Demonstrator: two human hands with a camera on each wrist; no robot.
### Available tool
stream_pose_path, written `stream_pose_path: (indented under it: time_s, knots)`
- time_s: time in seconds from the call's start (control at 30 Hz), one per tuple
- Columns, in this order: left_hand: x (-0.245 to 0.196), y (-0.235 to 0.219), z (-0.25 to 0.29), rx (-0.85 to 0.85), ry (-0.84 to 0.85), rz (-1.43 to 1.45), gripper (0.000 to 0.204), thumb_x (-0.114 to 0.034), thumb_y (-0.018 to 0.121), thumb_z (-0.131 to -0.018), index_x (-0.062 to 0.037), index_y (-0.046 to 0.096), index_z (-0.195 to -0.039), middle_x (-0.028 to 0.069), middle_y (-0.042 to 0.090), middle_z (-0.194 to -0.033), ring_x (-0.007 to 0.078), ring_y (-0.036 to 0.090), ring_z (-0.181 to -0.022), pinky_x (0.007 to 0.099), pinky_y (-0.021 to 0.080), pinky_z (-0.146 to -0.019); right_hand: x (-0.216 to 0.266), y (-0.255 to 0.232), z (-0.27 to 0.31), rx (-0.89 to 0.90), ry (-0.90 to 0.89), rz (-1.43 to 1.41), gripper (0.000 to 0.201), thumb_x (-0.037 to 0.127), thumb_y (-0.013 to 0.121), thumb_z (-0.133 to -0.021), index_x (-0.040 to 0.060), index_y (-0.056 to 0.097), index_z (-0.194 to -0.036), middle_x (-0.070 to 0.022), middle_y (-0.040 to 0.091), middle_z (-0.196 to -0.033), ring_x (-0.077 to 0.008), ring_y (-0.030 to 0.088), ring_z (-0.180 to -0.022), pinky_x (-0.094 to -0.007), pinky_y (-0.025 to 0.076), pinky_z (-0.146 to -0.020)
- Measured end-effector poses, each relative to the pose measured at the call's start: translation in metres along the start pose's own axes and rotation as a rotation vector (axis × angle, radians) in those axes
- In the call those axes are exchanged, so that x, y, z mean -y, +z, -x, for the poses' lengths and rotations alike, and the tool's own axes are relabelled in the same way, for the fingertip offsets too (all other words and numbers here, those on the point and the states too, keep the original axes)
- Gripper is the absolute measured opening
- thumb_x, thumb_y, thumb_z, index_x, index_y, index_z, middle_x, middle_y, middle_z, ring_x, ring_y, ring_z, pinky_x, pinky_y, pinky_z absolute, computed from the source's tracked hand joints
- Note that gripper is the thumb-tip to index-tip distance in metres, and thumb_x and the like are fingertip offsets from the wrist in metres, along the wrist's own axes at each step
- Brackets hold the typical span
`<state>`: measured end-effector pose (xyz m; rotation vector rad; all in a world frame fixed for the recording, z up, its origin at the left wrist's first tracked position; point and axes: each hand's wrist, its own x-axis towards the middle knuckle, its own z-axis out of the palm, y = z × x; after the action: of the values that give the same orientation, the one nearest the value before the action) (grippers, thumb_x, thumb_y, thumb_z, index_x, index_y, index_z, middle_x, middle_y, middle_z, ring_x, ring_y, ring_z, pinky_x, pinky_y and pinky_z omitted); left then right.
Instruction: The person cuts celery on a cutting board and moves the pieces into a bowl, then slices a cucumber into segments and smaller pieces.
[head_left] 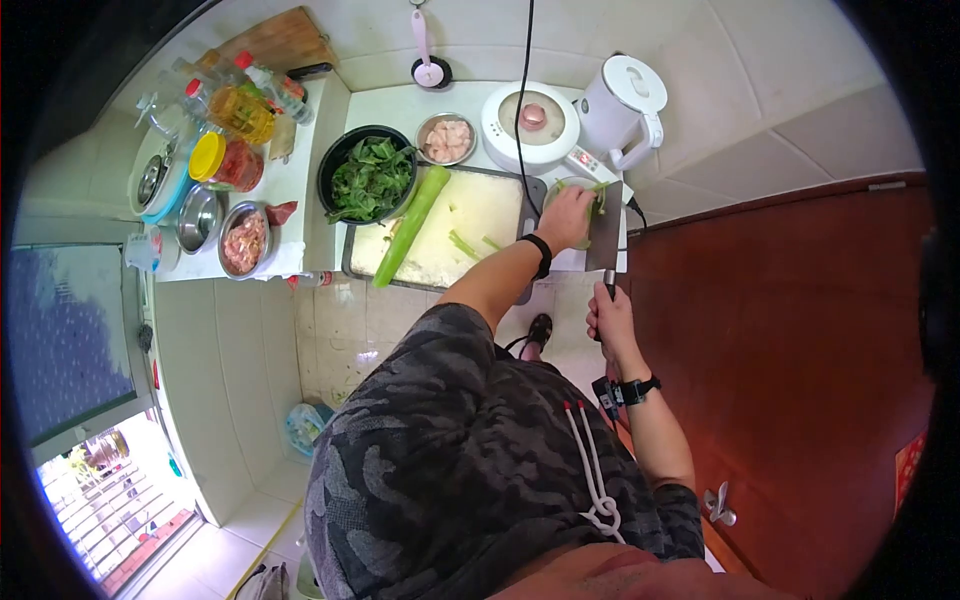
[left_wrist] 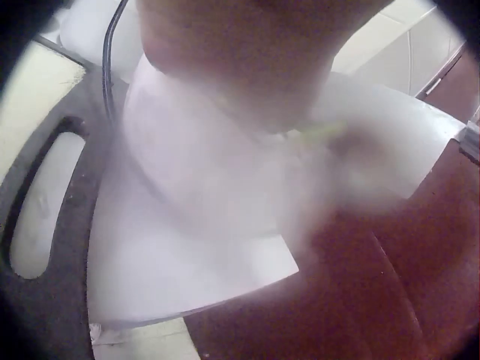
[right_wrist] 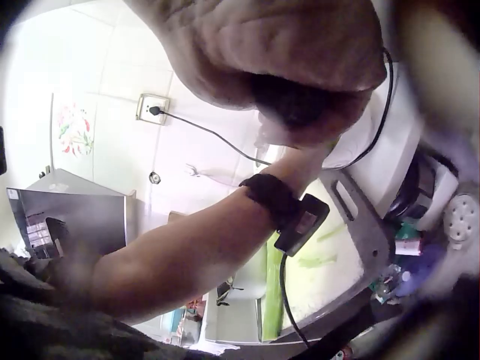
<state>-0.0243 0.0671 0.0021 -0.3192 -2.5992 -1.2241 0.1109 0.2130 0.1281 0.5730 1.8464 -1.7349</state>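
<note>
My right hand (head_left: 612, 318) grips the black handle of a broad knife (head_left: 605, 225), its blade extending over the counter's right end. Beside that blade, my left hand (head_left: 567, 215) is over a bowl, with green pieces (head_left: 599, 198) near its fingertips; whether it pinches any is unclear. The left wrist view shows the left hand (left_wrist: 232, 45) at the top, its fingers blurred. In the right wrist view the right hand (right_wrist: 285, 45) is large and near, its fingers curled. A long peeled green stalk (head_left: 412, 228) lies across the cutting board (head_left: 480, 205) with thin green strips.
Behind the board are a black bowl of leaves (head_left: 370, 178), a small bowl of pale pieces (head_left: 446, 140), a white cooker (head_left: 530, 128) and a kettle (head_left: 625, 95). A black cord (head_left: 524, 90) hangs across. Bottles and a metal bowl of meat (head_left: 245, 242) stand left.
</note>
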Motion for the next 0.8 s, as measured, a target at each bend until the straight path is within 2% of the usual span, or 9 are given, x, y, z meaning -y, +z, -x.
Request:
stream_pose_path:
  time_s: [0.13,0.2,0.3,0.43,0.5,0.53,0.6,0.7,0.8]
  knots:
    - [-0.009,-0.006,-0.005,-0.067,0.024,0.013,0.035,-0.004,0.059,-0.075,-0.0062,0.06,-0.11,0.0156,0.058,-0.109,0.0366,0.055,-0.105,0.0441,0.045,-0.092,-0.007,-0.005,0.005,-0.018,-0.014,-0.022,0.026,0.031,0.055,-0.098,0.0106,0.042,-0.089,0.0016,0.044,-0.067,-0.007,0.042,-0.045,-0.024,0.035,-0.036]
    - [-0.026,-0.019,-0.007,-0.221,0.221,0.071,0.031,-0.005,0.059,-0.074,-0.006,0.061,-0.105,0.0135,0.059,-0.105,0.0352,0.056,-0.102,0.0433,0.045,-0.09,-0.009,-0.006,0.005,-0.021,-0.018,-0.034,0.026,0.031,0.055,-0.098,0.0105,0.042,-0.089,0.0015,0.044,-0.067,-0.007,0.042,-0.045,-0.0239,0.035,-0.036]
    - [-0.022,-0.019,0.0,-0.059,0.394,0.095,0.03,-0.006,0.06,-0.073,-0.0059,0.062,-0.104,0.012,0.061,-0.103,0.0335,0.058,-0.1,0.0434,0.046,-0.088,-0.009,-0.003,0.005,-0.029,-0.033,-0.069,0.026,0.031,0.054,-0.098,0.0102,0.042,-0.089,0.0014,0.044,-0.067,-0.0069,0.042,-0.045,-0.0237,0.035,-0.036]
    - [0.005,-0.013,0.005,0.016,0.377,-0.108,0.03,-0.009,0.06,-0.075,-0.006,0.062,-0.106,0.0109,0.062,-0.103,0.0316,0.059,-0.099,0.0434,0.046,-0.085,-0.005,-0.002,0.013,-0.055,-0.03,-0.117,0.027,0.031,0.054,-0.099,0.0103,0.042,-0.088,0.0014,0.044,-0.067,-0.0067,0.042,-0.045,-0.0235,0.035,-0.036]
    - [-0.006,-0.026,0.001,0.156,0.13,-0.075,0.029,-0.011,0.06,-0.078,-0.0047,0.063,-0.106,0.0136,0.063,-0.11,0.0328,0.057,-0.108,0.0444,0.044,-0.093,-0.003,-0.002,0.018,-0.049,-0.041,-0.117,0.026,0.031,0.054,-0.099,0.0105,0.042,-0.088,0.0015,0.044,-0.067,-0.0067,0.042,-0.045,-0.0234,0.035,-0.036]
    - [-0.017,-0.032,-0.002,0.159,0.133,-0.073,0.029,-0.011,0.06,-0.078,-0.0047,0.063,-0.106,0.0136,0.063,-0.11,0.0328,0.057,-0.108,0.0444,0.044,-0.093,-0.004,-0.002,0.02,-0.038,-0.051,-0.115,0.026,0.031,0.054,-0.099,0.0107,0.042,-0.087,0.0015,0.044,-0.067,-0.0067,0.042,-0.045,-0.0234,0.035,-0.036]
    - [-0.034,-0.039,-0.008,-0.173,0.35,0.127,0.027,-0.012,0.058,-0.081,-0.0018,0.064,-0.105,0.0174,0.062,-0.115,0.035,0.053,-0.117,0.0456,0.041,-0.101,-0.004,-0.001,0.022,-0.036,-0.051,-0.109,0.026,0.031,0.053,-0.099,0.0109,0.042,-0.087,0.0017,0.044,-0.066,-0.0066,0.042,-0.045,-0.0233,0.035,-0.037]
    - [-0.027,-0.032,-0.004,-0.079,0.5,0.031,0.027,-0.009,0.057,-0.082,0.0007,0.064,-0.106,0.0204,0.061,-0.119,0.0367,0.048,-0.124,0.0464,0.038,-0.106,-0.003,0.0,0.026,-0.041,-0.035,-0.12,0.026,0.031,0.053,-0.099,0.0112,0.042,-0.087,0.002,0.043,-0.066,-0.0067,0.041,-0.046,-0.0232,0.035,-0.037]
    - [-0.003,-0.02,0.005,0.056,0.364,-0.181,0.028,-0.008,0.055,-0.083,0.001,0.064,-0.109,0.019,0.061,-0.12,0.0364,0.05,-0.122,0.0461,0.039,-0.105,-0.003,0.001,0.029,-0.058,-0.032,-0.138,0.026,0.031,0.053,-0.099,0.0114,0.041,-0.087,0.0022,0.043,-0.066,-0.0067,0.041,-0.046,-0.0233,0.035,-0.037]
